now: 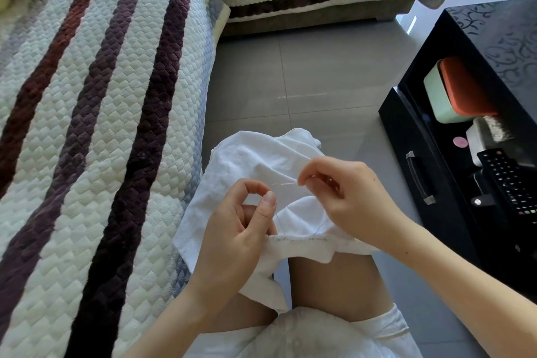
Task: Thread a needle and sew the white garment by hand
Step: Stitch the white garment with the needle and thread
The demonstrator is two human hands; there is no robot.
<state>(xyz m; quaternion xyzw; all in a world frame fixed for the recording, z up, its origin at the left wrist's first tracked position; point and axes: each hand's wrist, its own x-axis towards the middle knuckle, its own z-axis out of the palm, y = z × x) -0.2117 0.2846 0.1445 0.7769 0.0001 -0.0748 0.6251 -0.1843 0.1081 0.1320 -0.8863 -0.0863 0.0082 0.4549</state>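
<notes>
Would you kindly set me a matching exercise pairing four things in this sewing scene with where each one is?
Things:
1 needle
2 white garment
3 remote control
4 striped cover

Places:
A spread out at the person's left
B in the black cabinet
C across the person's lap
D pinched by the right hand

Pairs: 1-D, 2-C, 3-B, 4-A.

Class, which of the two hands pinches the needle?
The right hand, its fingertips pinching the needle above the white garment; the left hand grips only the garment.
</notes>
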